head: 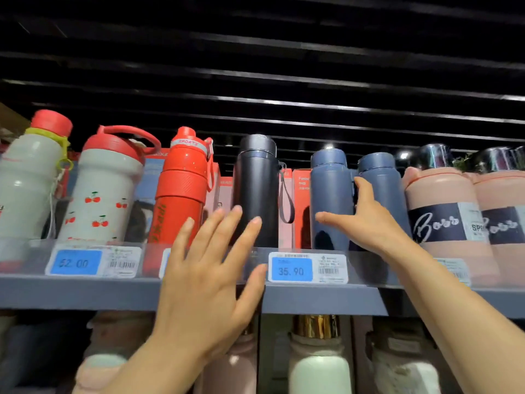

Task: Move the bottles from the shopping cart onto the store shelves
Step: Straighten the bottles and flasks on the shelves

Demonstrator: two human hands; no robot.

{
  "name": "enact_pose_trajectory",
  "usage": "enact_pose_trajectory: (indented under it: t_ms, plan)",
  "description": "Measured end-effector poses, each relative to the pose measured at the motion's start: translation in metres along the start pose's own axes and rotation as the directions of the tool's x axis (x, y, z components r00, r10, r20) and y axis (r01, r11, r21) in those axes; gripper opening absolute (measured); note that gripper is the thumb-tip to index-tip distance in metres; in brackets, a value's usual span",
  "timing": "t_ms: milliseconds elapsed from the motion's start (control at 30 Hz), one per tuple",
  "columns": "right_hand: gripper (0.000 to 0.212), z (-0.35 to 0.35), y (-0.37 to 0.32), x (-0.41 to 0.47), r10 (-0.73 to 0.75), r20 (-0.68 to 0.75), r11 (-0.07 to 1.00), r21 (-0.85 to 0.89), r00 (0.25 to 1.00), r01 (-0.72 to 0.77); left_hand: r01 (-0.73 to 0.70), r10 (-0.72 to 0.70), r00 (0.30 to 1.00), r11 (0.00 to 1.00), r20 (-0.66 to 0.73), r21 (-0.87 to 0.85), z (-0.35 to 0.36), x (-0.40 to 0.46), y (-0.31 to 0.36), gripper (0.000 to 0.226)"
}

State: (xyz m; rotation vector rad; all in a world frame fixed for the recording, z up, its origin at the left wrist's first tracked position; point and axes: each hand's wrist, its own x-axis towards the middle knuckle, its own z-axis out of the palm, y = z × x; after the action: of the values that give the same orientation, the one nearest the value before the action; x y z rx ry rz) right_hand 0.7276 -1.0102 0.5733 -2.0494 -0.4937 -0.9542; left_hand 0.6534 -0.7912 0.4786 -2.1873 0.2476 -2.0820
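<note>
We are steadying two navy bottles (331,200) on the upper shelf (321,300), right hand (366,220) touching, left hand (204,277) released, the cart being out of view.

ceiling (284,52): black slats, glinting | shelf edge (71,294): grey-blue | price tags (308,268): blue, white

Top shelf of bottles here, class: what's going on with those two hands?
A person is stocking a store shelf. The right hand reaches between two dark blue bottles, its thumb across the front of the left blue bottle and its fingers by the right blue bottle. The left hand is open in front of the shelf edge, fingers spread near the black bottle, holding nothing. All bottles on this shelf stand upright.
</note>
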Motion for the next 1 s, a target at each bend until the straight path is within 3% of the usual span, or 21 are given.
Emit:
enact_pose_trajectory:
  t_ms: [200,300,433,700,1000]
  plan:
    - [0.109,0.002,0.015,0.020,0.063,0.174,0.990,0.111,0.983,-0.083,0.058,-0.063,0.993,0.997,0.104,0.052,0.016,0.004,0.015,0.056]
    - [0.114,0.006,0.014,0.017,0.034,0.117,0.999,0.025,0.993,-0.038,0.045,-0.052,0.995,0.995,0.087,0.087,0.016,0.003,0.016,0.053]
    - [0.126,0.015,0.009,0.006,-0.084,-0.029,0.958,-0.278,0.996,0.073,0.040,-0.047,0.997,0.994,0.066,0.104,0.015,0.002,0.016,0.053]
    - [0.118,0.012,0.008,0.000,-0.111,0.011,0.981,-0.156,0.994,0.111,0.022,-0.028,0.998,0.995,0.058,0.100,0.013,0.001,0.016,0.053]
    - [0.116,0.012,0.009,-0.004,-0.122,-0.022,0.966,-0.232,0.992,0.114,0.014,-0.017,0.999,0.997,0.043,0.082,0.013,-0.001,0.018,0.053]
